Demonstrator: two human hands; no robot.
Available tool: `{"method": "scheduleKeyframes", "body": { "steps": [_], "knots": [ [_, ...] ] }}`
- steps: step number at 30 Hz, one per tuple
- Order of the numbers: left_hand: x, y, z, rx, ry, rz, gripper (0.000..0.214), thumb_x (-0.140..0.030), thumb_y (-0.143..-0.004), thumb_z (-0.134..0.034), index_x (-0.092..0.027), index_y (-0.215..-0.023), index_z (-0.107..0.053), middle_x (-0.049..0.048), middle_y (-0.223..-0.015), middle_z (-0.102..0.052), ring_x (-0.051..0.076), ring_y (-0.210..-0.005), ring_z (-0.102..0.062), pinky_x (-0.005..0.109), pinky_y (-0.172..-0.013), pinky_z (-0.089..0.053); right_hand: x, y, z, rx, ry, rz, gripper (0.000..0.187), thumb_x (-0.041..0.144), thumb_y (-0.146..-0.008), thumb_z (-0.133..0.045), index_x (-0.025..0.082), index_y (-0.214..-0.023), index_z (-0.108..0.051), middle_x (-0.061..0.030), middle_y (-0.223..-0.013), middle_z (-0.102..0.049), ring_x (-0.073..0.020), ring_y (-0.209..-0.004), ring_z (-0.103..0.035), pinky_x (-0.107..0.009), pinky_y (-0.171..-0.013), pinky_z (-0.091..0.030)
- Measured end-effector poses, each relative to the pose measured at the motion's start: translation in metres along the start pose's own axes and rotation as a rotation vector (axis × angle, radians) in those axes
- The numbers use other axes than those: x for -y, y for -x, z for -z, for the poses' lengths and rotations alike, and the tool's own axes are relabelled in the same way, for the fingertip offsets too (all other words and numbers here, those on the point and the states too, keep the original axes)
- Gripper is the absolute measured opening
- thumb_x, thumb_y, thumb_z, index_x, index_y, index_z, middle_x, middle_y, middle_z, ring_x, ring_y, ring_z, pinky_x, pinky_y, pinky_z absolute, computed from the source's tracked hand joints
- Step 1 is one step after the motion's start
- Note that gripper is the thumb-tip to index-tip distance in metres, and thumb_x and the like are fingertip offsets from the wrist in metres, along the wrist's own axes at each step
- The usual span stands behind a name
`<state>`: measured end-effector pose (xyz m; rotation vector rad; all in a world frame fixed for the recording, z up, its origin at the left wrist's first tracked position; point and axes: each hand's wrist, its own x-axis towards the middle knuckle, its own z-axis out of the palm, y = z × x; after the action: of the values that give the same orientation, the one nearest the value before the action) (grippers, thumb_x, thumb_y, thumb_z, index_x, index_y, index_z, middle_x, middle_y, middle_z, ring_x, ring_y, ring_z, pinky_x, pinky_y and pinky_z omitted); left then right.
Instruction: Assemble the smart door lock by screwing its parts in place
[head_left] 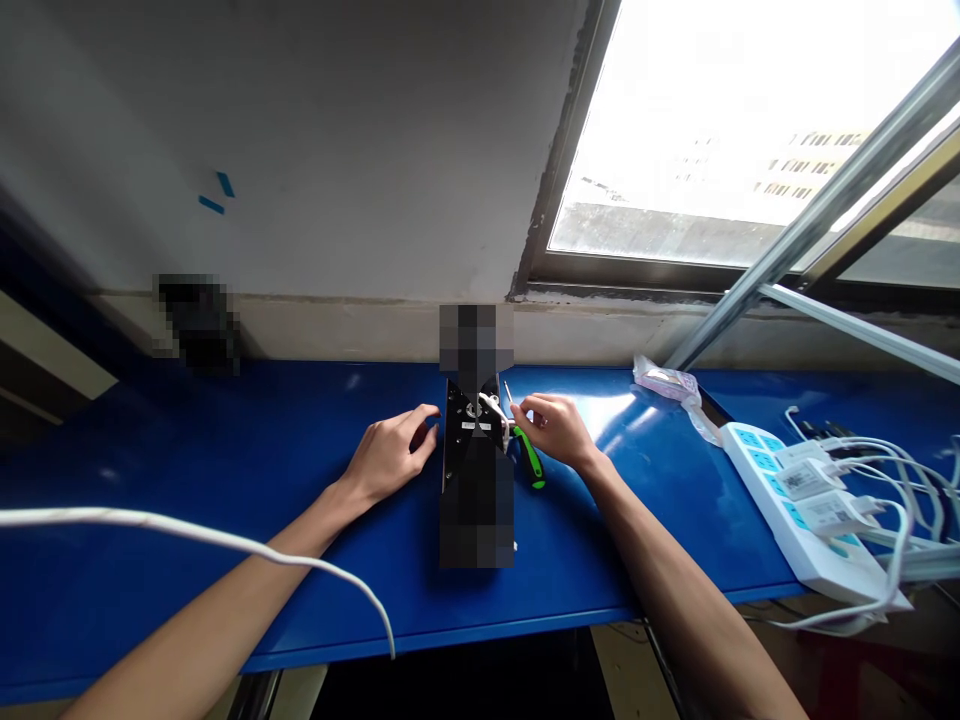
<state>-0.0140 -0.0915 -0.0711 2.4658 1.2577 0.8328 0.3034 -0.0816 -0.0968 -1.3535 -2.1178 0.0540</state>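
Observation:
A long black device [463, 450] lies on the blue table, bearing a round metal part and a white label; both its ends are blurred out. Just left of it rests my left hand [386, 455], its fingers loosely bent, thumb and forefinger apart, holding nothing. On the other side my right hand [556, 428] is closed in a pinch on a thin metal rod [508, 391] that sticks up from the fingertips. Beneath that hand lies a green and black screwdriver handle [532, 462]. White wires [491, 405] run at the device's right edge.
A white power strip [765, 500] with plugged-in adapters and tangled cables sits at right. Near the wall lies a clear plastic bag [667, 382]. A white cable [225, 535] hangs across the left foreground. Metal bars [750, 290] slant before the window.

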Motion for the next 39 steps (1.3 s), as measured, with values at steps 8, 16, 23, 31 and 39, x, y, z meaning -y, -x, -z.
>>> {"method": "scheduleKeyframes", "body": {
  "steps": [8, 16, 23, 31, 39],
  "knots": [
    [0.002, -0.001, -0.001, 0.006, 0.003, 0.002, 0.028, -0.038, -0.106, -0.050, -0.023, -0.125, -0.066, 0.0040, -0.095, -0.078, 0.022, -0.079, -0.073, 0.033, -0.072, -0.056, 0.001, 0.000, 0.000, 0.026, 0.013, -0.041, 0.029, 0.040, -0.104, -0.064, 0.021, -0.125, -0.068, -0.0089, -0.128, -0.070, -0.0200, -0.105, -0.071, -0.040, -0.092, -0.063],
    [0.003, -0.001, -0.002, 0.007, 0.005, 0.011, 0.030, -0.039, -0.106, -0.049, -0.023, -0.126, -0.066, 0.0036, -0.097, -0.078, 0.023, -0.081, -0.074, 0.033, -0.073, -0.056, 0.003, -0.001, 0.002, 0.068, 0.024, -0.086, 0.030, 0.040, -0.103, -0.064, 0.020, -0.126, -0.067, -0.0089, -0.128, -0.070, -0.0206, -0.106, -0.071, -0.041, -0.092, -0.063],
    [0.002, 0.000, -0.001, 0.004, 0.007, 0.023, 0.030, -0.039, -0.106, -0.048, -0.024, -0.126, -0.066, 0.0038, -0.100, -0.079, 0.024, -0.083, -0.074, 0.033, -0.075, -0.056, 0.008, -0.002, 0.010, 0.160, 0.022, -0.097, 0.030, 0.041, -0.103, -0.064, 0.020, -0.125, -0.067, -0.0085, -0.126, -0.070, -0.0204, -0.104, -0.071, -0.041, -0.091, -0.063],
    [-0.004, -0.001, 0.003, -0.022, 0.058, 0.081, 0.029, -0.042, -0.110, -0.042, -0.025, -0.123, -0.061, 0.0000, -0.088, -0.074, 0.019, -0.069, -0.069, 0.029, -0.063, -0.048, 0.024, -0.004, 0.033, 0.441, -0.045, -0.072, 0.034, 0.045, -0.099, -0.070, 0.016, -0.083, -0.065, 0.0052, -0.071, -0.060, -0.0086, -0.059, -0.055, -0.024, -0.058, -0.050],
    [-0.014, 0.002, 0.002, -0.126, 0.203, -0.032, 0.017, -0.037, -0.106, -0.054, -0.024, -0.114, -0.061, 0.0034, -0.105, -0.064, 0.018, -0.090, -0.067, 0.032, -0.083, -0.057, 0.020, -0.003, 0.035, 0.567, -0.160, -0.213, 0.029, 0.042, -0.101, -0.068, 0.014, -0.111, -0.069, -0.0025, -0.100, -0.071, -0.0145, -0.081, -0.070, -0.030, -0.071, -0.061]
  ]
}}
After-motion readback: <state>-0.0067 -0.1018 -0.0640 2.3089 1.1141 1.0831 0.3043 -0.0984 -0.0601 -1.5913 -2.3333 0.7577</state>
